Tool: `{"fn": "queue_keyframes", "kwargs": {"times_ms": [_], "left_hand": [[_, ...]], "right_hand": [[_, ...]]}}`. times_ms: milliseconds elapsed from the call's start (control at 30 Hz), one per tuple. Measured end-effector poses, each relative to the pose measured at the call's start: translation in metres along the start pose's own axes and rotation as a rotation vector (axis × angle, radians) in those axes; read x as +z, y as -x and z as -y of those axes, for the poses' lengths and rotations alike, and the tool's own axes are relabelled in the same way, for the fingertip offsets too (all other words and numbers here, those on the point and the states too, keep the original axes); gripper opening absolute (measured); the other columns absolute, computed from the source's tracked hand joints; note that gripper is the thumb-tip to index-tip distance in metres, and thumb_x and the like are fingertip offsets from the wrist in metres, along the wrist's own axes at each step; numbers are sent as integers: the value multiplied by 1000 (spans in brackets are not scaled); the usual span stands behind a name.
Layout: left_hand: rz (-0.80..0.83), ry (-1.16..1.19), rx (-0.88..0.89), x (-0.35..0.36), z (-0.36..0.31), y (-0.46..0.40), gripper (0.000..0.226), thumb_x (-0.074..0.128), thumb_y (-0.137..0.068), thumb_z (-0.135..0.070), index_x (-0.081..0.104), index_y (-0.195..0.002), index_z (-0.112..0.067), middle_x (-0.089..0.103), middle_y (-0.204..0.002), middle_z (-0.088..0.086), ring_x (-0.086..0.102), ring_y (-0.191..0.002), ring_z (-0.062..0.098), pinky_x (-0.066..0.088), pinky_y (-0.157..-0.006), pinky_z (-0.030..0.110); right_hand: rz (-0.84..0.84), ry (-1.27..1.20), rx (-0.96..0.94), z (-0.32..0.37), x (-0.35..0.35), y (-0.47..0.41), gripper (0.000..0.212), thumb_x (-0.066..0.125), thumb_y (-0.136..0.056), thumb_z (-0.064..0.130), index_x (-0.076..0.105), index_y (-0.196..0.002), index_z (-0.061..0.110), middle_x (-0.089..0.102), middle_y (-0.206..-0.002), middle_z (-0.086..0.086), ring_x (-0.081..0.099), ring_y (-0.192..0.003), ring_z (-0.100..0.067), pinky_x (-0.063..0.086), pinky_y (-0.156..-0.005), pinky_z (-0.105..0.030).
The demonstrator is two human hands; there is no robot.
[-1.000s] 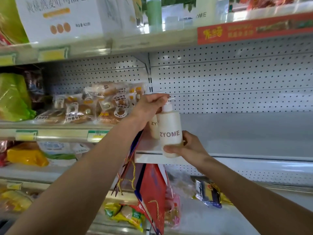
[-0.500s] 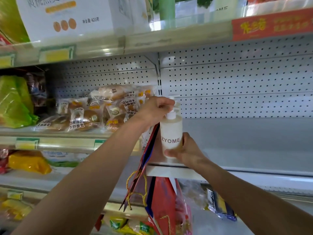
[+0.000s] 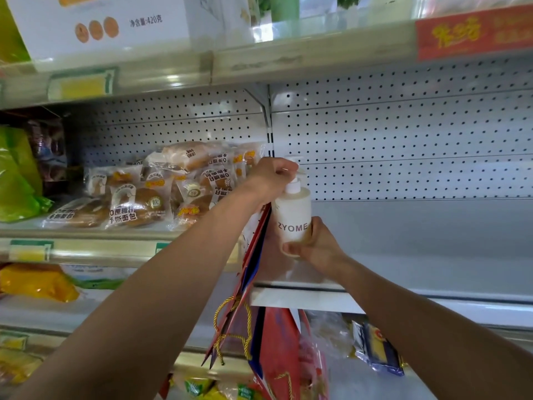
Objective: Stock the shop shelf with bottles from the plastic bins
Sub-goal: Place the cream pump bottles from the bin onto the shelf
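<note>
While my right hand (image 3: 313,248) grips the bottle (image 3: 294,219) low at the shelf (image 3: 403,272) edge and my left hand (image 3: 272,177) pinches its pump, it could tip against the red bag (image 3: 253,255).

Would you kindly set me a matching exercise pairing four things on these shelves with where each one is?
Things:
1. left hand
2. right hand
3. bread packets
4. red price strip

Places:
A. on the front edge of the upper shelf, far right
B. round the lower part of the ZYOME bottle
C. at the bottle's pump top
D. piled on the shelf left of the bottle

Pairs: 1-C, 2-B, 3-D, 4-A
</note>
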State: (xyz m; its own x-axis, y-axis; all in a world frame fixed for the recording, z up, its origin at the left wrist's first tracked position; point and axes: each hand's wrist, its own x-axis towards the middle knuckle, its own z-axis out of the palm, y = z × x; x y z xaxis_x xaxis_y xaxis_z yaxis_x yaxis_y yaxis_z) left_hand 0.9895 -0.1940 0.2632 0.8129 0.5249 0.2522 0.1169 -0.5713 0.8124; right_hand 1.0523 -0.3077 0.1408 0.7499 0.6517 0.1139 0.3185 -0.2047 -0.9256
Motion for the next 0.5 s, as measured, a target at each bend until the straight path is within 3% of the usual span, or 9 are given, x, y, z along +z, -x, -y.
{"fn": "queue_keyframes", "kwargs": {"times_ms": [100, 233, 400, 500], "left_hand": [[3, -3, 1, 0, 1, -1, 24, 53, -98, -16, 67, -117, -22, 63, -127, 1, 60, -113, 20, 46, -103, 33], [8, -13, 11, -2, 1, -1, 24, 52, -98, -15, 66, -117, -21, 62, -127, 2, 59, -113, 20, 47, -102, 32], [40, -27, 15, -9, 1, 5, 25, 53, -98, -17, 65, -120, -21, 61, -127, 3, 58, -107, 18, 47, -98, 28], [34, -25, 4, -10, -2, 9, 25, 52, -99, -19, 64, -120, -23, 61, -128, 3, 58, -108, 18, 47, -99, 28]], "right_hand": [[0, -4, 5, 0, 1, -1, 70, 83, -62, 24, 44, -120, 19, 62, -110, -1, 64, -96, -19, 61, -71, -43], [7, -5, 13, 1, 0, 0, 68, 84, -64, 21, 44, -118, 18, 60, -109, 1, 62, -98, -17, 61, -74, -42], [8, 18, 9, 2, 3, 3, 65, 84, -67, 18, 45, -119, 17, 60, -109, 3, 59, -99, -13, 51, -71, -23], [5, 68, -7, 2, 4, 4, 62, 83, -69, 18, 46, -118, 14, 61, -109, -1, 61, -100, -16, 50, -71, -22]]}}
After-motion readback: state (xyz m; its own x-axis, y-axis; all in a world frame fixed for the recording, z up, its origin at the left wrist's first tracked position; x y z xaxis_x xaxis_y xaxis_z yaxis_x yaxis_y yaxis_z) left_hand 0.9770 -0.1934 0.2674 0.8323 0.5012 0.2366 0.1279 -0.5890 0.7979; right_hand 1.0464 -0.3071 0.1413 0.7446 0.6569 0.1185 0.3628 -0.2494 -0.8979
